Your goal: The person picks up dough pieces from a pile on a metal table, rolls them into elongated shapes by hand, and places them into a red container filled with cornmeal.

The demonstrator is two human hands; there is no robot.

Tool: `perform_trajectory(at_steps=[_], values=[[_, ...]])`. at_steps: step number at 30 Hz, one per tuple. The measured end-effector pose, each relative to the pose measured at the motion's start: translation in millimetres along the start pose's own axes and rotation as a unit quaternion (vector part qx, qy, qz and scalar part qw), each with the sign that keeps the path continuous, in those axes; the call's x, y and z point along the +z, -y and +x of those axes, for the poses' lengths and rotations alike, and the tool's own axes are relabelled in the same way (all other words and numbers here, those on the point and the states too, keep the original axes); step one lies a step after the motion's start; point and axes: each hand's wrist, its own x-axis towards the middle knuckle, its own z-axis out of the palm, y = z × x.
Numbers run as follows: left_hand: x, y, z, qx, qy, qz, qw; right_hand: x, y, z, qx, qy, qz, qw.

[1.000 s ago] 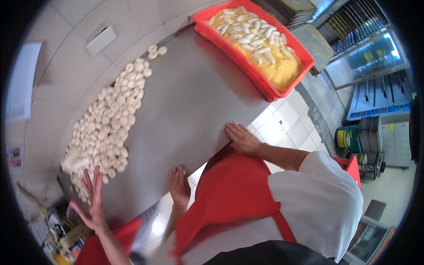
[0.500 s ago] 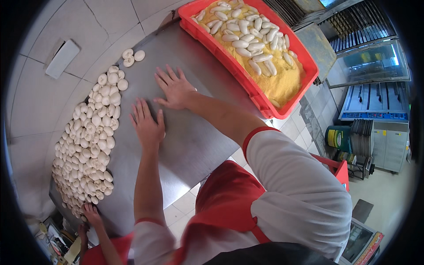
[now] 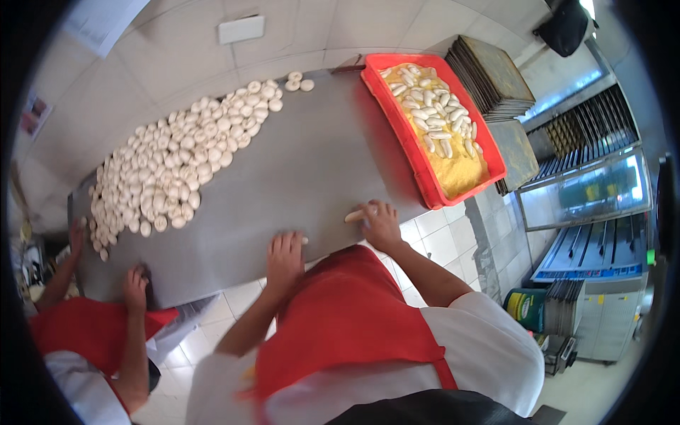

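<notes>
Close to the near edge of the metal table [image 3: 283, 170], my left hand [image 3: 285, 256] rests with its fingers together over a piece of dough [image 3: 304, 241]; only a small pale end shows beside the fingers. Farther right, my right hand [image 3: 382, 225] is curled over a second, longer dough piece [image 3: 353, 216], which pokes out to the left. Most of both pieces is hidden. A large heap of round dough balls [image 3: 184, 149] covers the far left of the table. At the right end, a red crate [image 3: 405, 136] holds yellow crumbs [image 3: 457, 173] and several elongated white dough pieces [image 3: 433, 113].
On the left a co-worker in a red apron [image 3: 85, 333] has one hand [image 3: 136, 287] at the table edge and the other by the heap. Stacked dark baking trays [image 3: 489, 78] stand behind the crate. A tiled wall [image 3: 312, 32] runs along the far side.
Both hands, formerly flat with fingers spread farther in on the table, have drawn back to its near edge and apart. My view has turned, showing more of the co-worker.
</notes>
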Motion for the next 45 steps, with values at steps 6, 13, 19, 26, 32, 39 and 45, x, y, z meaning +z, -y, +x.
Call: perform_trajectory(at_steps=[6, 13, 19, 26, 32, 39, 45], values=[[25.2, -48.1, 105.4, -0.015, -0.047, -0.296, 0.954, 28.3, 32.1, 17.3, 0.144, -0.065, 0.389, 0.907], [7.8, -27.5, 168.1, -0.158, -0.006, -0.367, 0.917, 25.9, 9.3, -10.9, -0.15, -0.074, 0.004, 0.986], [-34.7, -42.9, 221.9, -0.106, 0.069, -0.424, 0.897, -1.4, 12.1, 102.5, 0.289, 0.008, 0.863, 0.415], [-66.8, 134.3, 346.0, -0.142, -0.18, 0.029, 0.973, -93.0, -83.3, 230.3, 0.026, -0.122, 0.988, -0.097], [-54.8, 220.2, 331.1, -0.108, -0.059, -0.156, 0.98, 10.6, -1.2, 361.7, 0.214, 0.029, 0.867, 0.449], [-52.8, 164.8, 281.4, -0.273, -0.129, -0.223, 0.927, 89.2, 105.6, 470.8, 0.092, 0.049, 0.317, 0.943], [-45.2, 181.6, 310.7, -0.23, -0.156, -0.081, 0.957, 44.9, 88.7, 323.6, 0.036, 0.126, 0.522, 0.843]])
